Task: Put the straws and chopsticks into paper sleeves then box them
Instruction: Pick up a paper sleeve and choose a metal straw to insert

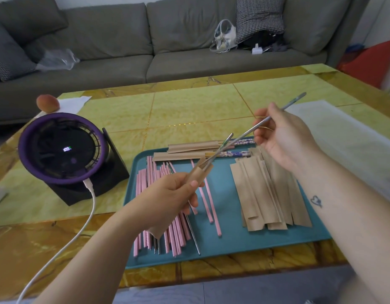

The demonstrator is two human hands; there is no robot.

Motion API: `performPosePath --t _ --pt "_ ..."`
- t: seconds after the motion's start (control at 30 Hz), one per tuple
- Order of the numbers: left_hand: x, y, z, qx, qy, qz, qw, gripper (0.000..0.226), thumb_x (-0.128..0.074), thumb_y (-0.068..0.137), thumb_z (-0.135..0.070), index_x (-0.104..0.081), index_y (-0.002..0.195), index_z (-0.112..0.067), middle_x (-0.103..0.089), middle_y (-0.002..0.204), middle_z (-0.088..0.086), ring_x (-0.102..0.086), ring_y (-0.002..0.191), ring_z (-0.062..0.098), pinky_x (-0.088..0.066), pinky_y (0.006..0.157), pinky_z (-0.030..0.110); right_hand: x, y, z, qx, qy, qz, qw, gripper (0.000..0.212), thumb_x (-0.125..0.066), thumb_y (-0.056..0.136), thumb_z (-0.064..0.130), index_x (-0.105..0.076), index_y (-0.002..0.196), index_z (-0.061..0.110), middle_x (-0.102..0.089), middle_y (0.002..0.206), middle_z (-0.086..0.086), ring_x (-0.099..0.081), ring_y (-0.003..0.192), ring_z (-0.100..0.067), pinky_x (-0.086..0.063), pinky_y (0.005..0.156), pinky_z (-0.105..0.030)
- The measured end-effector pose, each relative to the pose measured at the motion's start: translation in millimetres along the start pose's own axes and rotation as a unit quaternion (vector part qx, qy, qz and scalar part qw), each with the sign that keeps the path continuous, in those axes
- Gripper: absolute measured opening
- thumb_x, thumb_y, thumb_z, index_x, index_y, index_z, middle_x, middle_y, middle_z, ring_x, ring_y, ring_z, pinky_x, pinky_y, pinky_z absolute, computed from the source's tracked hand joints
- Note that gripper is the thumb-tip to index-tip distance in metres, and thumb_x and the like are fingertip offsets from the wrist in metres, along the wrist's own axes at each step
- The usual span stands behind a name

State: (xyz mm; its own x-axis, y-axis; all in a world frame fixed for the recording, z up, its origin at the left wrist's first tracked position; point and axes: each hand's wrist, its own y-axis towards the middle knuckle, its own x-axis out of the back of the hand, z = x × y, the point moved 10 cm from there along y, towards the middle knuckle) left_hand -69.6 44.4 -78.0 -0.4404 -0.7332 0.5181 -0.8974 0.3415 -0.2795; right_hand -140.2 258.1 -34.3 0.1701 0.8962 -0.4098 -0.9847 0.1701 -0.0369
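Observation:
My left hand (167,196) grips a brown paper sleeve (199,171) above the teal tray (229,244), its open mouth tilted up to the right. A thin metal piece pokes out of the mouth. My right hand (281,137) pinches a long metal straw (240,136) whose lower tip sits at the sleeve's mouth. Under my left hand, pink straws (208,201) and a few metal ones lie on the tray. A stack of empty paper sleeves (262,189) lies on the tray's right side. Two sleeved pairs of patterned chopsticks (233,153) rest at its far edge.
A purple and black desk fan (64,150) with a white cable (80,224) stands left of the tray. A peach (47,103) on white paper lies behind it. A white sheet (343,132) covers the table at right. A grey sofa (145,40) runs along the back.

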Motion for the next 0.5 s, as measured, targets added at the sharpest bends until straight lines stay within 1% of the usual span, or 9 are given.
performPosePath --t 0.1,0.2,0.27,0.3,0.33,0.37,0.43,0.47,0.5 --pt "-2.8 -2.2 -4.9 -0.014 -0.006 0.017 1.000 0.019 -0.042 0.097 -0.036 -0.060 0.101 -0.030 -0.065 0.068 -0.013 -0.059 0.061 0.003 -0.051 0.068 0.026 -0.2 0.1 -0.7 0.016 -0.054 0.014 0.998 0.034 -0.039 0.100 0.028 -0.060 0.079 0.011 -0.058 0.059 0.002 -0.048 0.046 -0.007 -0.041 0.047 -0.019" --pt "-8.3 -5.8 -11.4 -0.028 -0.034 0.046 0.998 0.020 -0.042 0.097 -0.034 -0.061 0.102 -0.027 -0.063 0.069 -0.009 -0.059 0.063 0.007 -0.049 0.066 0.024 -7.9 -2.4 0.3 0.046 -0.196 0.043 0.979 0.031 -0.045 0.097 0.029 -0.066 0.078 0.019 -0.058 0.079 -0.001 -0.046 0.057 -0.008 -0.040 0.057 -0.023" --pt "-12.1 -8.9 -16.8 -0.038 -0.050 0.064 0.996 0.021 -0.042 0.098 -0.032 -0.061 0.102 -0.025 -0.061 0.070 -0.007 -0.056 0.061 0.007 -0.047 0.062 0.018 -21.8 -8.5 -8.0 0.037 -0.264 0.084 0.960 0.021 -0.052 0.094 0.028 -0.069 0.084 0.021 -0.058 0.090 -0.002 -0.047 0.069 -0.010 -0.040 0.065 -0.024" --pt "-13.1 -10.1 -18.8 -0.041 -0.060 0.068 0.995 0.022 -0.041 0.098 -0.031 -0.061 0.103 -0.023 -0.061 0.071 -0.006 -0.055 0.060 0.006 -0.046 0.060 0.016 -29.4 -12.1 -13.5 0.027 -0.279 0.104 0.954 0.014 -0.056 0.092 0.027 -0.068 0.091 0.021 -0.060 0.091 -0.001 -0.048 0.074 -0.010 -0.041 0.066 -0.023" --pt "-13.6 -10.8 -20.6 -0.043 -0.069 0.071 0.994 0.022 -0.041 0.098 -0.030 -0.061 0.104 -0.021 -0.060 0.071 -0.005 -0.055 0.059 0.006 -0.045 0.059 0.015 -35.2 -15.5 -17.2 0.021 -0.279 0.113 0.953 0.013 -0.060 0.089 0.026 -0.065 0.100 0.021 -0.061 0.090 0.001 -0.051 0.076 -0.010 -0.042 0.066 -0.022" --pt "-13.3 -10.9 -21.2 -0.045 -0.076 0.071 0.994 0.023 -0.041 0.098 -0.030 -0.061 0.104 -0.020 -0.059 0.071 -0.004 -0.054 0.058 0.006 -0.045 0.059 0.015 -37.1 -16.9 -18.4 0.021 -0.269 0.110 0.957 0.025 -0.064 0.086 0.025 -0.058 0.110 0.020 -0.061 0.088 0.003 -0.054 0.075 -0.010 -0.043 0.065 -0.021" --pt "-11.4 -10.2 -20.9 -0.046 -0.082 0.067 0.993 0.023 -0.042 0.097 -0.030 -0.061 0.104 -0.019 -0.059 0.069 -0.005 -0.054 0.058 0.007 -0.045 0.059 0.015 -27.6 -15.1 -8.2 0.047 -0.245 0.054 0.967 0.059 -0.071 0.080 0.027 -0.040 0.130 0.023 -0.059 0.089 0.002 -0.057 0.073 -0.010 -0.047 0.066 -0.023" --pt "-10.9 -10.3 -20.7 -0.046 -0.081 0.068 0.993 0.024 -0.042 0.097 -0.031 -0.061 0.104 -0.019 -0.059 0.068 -0.006 -0.053 0.058 0.007 -0.045 0.059 0.015 -18.7 -14.3 1.3 0.070 -0.252 0.016 0.965 0.068 -0.071 0.079 0.030 -0.035 0.137 0.024 -0.059 0.093 0.000 -0.058 0.074 -0.010 -0.049 0.070 -0.025" --pt "-11.0 -10.3 -20.6 -0.047 -0.080 0.071 0.993 0.024 -0.043 0.096 -0.032 -0.061 0.104 -0.019 -0.059 0.068 -0.006 -0.053 0.058 0.008 -0.044 0.059 0.015 -12.7 -15.2 12.2 0.097 -0.268 -0.012 0.958 0.066 -0.069 0.081 0.032 -0.036 0.138 0.023 -0.059 0.096 -0.001 -0.058 0.074 -0.008 -0.050 0.072 -0.026"
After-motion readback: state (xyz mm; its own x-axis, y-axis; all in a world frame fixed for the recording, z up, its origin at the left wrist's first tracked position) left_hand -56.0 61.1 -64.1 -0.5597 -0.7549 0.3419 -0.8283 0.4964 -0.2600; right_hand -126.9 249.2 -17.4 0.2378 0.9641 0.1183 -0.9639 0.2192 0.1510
